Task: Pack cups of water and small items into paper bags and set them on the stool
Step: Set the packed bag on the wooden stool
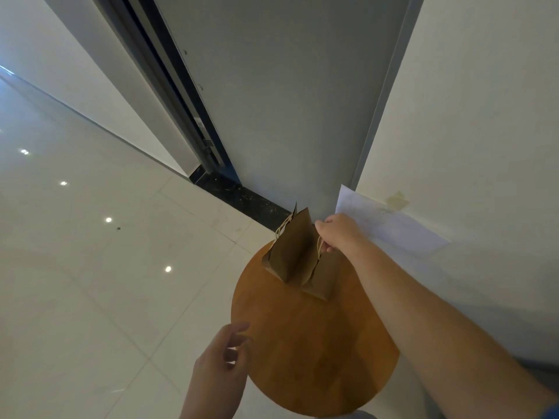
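Looking down from the head camera, the person has a brown paper bag (pixel 290 252) at the far edge of the round wooden stool (pixel 317 343), close to the grey door (pixel 287 101). The right hand (pixel 338 232) pinches the bag's twine handle (pixel 319 246) from above. The left hand (pixel 222 361) hovers at the stool's near left edge, fingers loosely curled and holding nothing.

The task looks well along: this bag seems packed and as good as set down, with only the letting go left. A lower brown shape just right of the bag may be a second bag or the same bag's other side; it is hard to tell. The bag's inside is hidden, no cups or small items show, and the stool's legs and near edge are cut off.
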`<state>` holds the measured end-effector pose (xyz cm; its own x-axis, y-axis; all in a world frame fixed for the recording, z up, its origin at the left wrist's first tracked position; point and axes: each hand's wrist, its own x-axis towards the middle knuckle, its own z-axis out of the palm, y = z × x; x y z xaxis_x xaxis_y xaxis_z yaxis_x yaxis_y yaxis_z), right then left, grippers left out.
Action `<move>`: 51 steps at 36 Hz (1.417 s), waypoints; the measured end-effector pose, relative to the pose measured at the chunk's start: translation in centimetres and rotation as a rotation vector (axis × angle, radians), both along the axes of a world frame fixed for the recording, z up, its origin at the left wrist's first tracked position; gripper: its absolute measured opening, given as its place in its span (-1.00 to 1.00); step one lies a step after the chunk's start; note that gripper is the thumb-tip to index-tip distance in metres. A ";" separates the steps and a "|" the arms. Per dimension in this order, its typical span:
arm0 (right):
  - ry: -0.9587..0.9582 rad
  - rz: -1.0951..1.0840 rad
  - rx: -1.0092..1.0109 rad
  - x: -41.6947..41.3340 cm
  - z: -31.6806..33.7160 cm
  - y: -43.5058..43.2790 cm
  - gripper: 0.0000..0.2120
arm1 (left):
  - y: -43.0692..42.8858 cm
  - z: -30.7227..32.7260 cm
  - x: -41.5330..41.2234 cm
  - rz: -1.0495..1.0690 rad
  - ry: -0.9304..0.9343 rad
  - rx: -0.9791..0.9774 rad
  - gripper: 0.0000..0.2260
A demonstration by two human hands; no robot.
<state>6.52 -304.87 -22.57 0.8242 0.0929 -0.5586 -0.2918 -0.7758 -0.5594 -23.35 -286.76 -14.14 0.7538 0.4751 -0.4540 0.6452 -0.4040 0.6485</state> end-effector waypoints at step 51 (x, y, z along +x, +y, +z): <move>-0.427 -0.626 -0.225 -51.6 21.2 -13.8 -0.44 | -6.2 11.8 -9.1 -0.917 -0.426 -0.173 -0.56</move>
<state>-45.04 -318.68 -1.34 0.8335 -0.5364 -0.1327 -0.5067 -0.6462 -0.5707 -32.50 -292.97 -2.30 0.9084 -0.4119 -0.0712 -0.1625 -0.5049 0.8477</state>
